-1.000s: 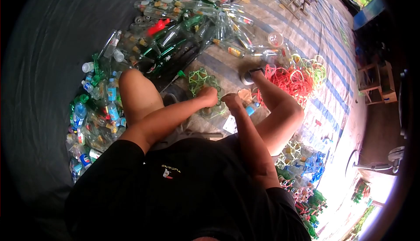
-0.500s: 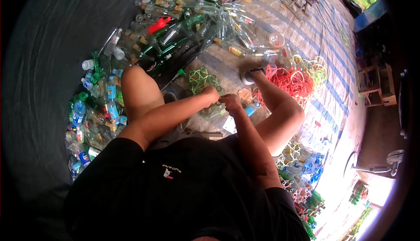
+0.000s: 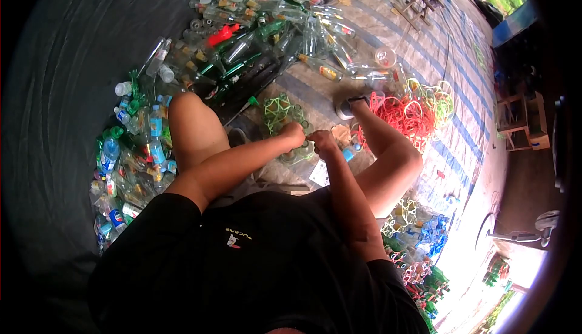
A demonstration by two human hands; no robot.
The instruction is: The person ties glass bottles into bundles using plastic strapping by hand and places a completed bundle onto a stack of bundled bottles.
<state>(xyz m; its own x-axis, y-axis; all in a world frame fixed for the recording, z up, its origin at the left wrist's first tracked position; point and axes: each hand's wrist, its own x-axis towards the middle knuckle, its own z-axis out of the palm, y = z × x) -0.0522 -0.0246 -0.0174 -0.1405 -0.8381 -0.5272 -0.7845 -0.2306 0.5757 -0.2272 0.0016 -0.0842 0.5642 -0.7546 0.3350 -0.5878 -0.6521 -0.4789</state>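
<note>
My left hand (image 3: 293, 134) is closed, its fingers curled just over a bundle of bottles (image 3: 280, 114) netted in green plastic strap. Close to its right, my right hand (image 3: 323, 142) is also closed, fingertips pinched toward the left hand. What the fingers hold is too small and too hidden to make out. The bundle lies on the floor between my legs, partly covered by my left hand. Beside my right hand are a brown crumpled piece (image 3: 341, 134) and a blue-labelled bottle (image 3: 350, 152). A white paper (image 3: 319, 173) lies below.
Loose glass and plastic bottles (image 3: 242, 49) pile up ahead and along my left. A tangle of red strap (image 3: 402, 121) lies by my right foot, with pale green strap (image 3: 438, 98) beyond. Strapped bottle bundles (image 3: 418, 255) stand at right. A small stool (image 3: 419, 1) stands far off.
The view has shifted very slightly. My hands stay in nearly the same place, with a slightly wider gap between them.
</note>
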